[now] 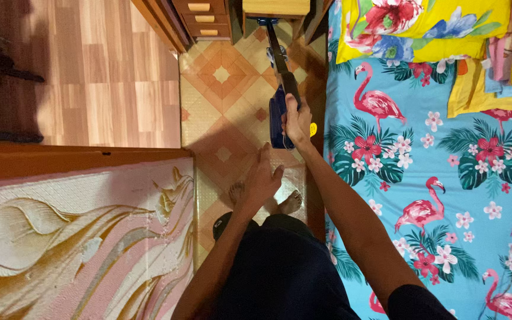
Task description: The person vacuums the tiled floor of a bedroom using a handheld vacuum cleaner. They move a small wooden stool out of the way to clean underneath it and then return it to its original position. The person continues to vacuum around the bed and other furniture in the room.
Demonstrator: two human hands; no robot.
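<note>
Gripping a blue vacuum, right hand hiding its handle, head cut off

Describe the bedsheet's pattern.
Light blue bedsheet with pink flamingos, flowers and green leaves; head view.

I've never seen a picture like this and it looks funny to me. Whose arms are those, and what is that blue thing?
The camera sits on a person's head and looks straight down, so you see their own arms, dark shorts and bare feet. Their right hand grips the handle of a blue stick vacuum cleaner that reaches across the patterned tile floor toward a wooden dresser. Their left hand hangs free, holding nothing. Beside them is a bed with a blue flamingo sheet and yellow flowered pillows.
</note>
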